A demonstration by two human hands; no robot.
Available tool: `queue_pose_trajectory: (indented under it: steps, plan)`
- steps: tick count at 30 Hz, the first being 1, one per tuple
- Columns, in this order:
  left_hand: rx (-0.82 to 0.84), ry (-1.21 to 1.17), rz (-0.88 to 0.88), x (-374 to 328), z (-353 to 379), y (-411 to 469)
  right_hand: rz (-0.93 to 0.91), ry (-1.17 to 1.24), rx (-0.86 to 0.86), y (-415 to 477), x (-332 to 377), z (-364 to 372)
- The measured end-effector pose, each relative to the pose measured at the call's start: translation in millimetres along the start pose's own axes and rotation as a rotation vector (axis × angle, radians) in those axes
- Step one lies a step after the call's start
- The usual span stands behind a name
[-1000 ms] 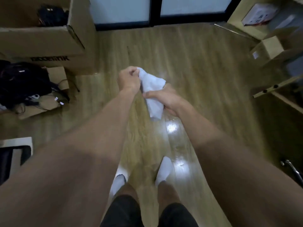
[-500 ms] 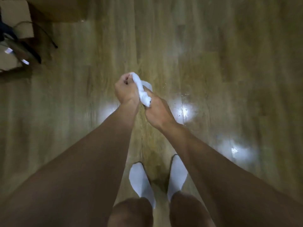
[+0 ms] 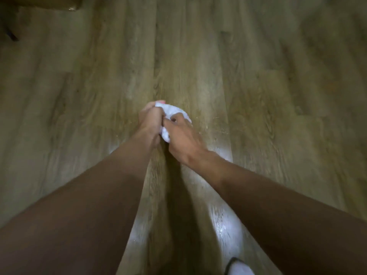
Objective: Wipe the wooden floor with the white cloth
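Wood-plank floor fills the view, with the grain running away from the camera. Bright glare patches sit on the boards beside the forearms. Brown cardboard edge at the top left corner. White sock at the bottom edge, partly cut off.

Both arms reach forward and the hands meet mid-frame. White cloth is bunched into a wad between them.
- Left hand: fingers clenched, fist-like, around the cloth's left side.
- Right hand: back of the hand up, fingers bent over the top and right of the wad, grasping it.
- Visible cloth: a patch beyond the right knuckles and a strip in the gap between the palms. The remainder is hidden inside the two grips.
- Wad against the floor or held just above it: cannot tell from this angle
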State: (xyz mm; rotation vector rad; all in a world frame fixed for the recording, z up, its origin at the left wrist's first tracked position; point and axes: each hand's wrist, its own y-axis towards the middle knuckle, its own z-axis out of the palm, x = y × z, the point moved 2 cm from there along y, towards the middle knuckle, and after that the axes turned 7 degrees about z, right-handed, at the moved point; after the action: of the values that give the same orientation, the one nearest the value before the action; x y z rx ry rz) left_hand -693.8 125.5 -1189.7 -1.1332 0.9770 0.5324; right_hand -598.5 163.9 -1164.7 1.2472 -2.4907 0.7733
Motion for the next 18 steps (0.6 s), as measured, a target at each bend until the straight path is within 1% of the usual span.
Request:
queue_pose_trajectory:
  steps: [2,3,4,5,7,8,10,13,15,18]
  plan:
    - [0.135,-0.042,-0.055,-2,-4,18,-0.076,-0.146,-0.045,16,-6,8]
    - [0.166,0.002,-0.064,-2,-11,28,-0.1,-0.184,-0.067,24,-9,12]
    - [0.169,0.097,-0.043,0,-19,38,-0.117,-0.204,-0.067,30,-11,19]
    - [0.154,0.221,-0.002,1,-27,47,-0.131,-0.21,-0.045,34,-12,29]
    - [0.071,0.443,0.107,-1,-43,56,-0.151,-0.236,0.029,38,-13,52]
    - [0.032,0.491,0.15,-2,-49,57,-0.158,-0.26,0.059,39,-13,60]
    - [-0.017,0.496,0.202,1,-63,57,-0.186,-0.317,0.087,44,-11,69]
    - [-0.114,0.546,0.318,8,-87,51,-0.257,-0.406,0.06,52,-3,78]
    - [-0.152,0.652,0.388,10,-103,50,-0.294,-0.397,0.06,61,9,88]
    - [-0.144,0.897,0.402,9,-128,58,-0.315,-0.442,0.052,72,28,106]
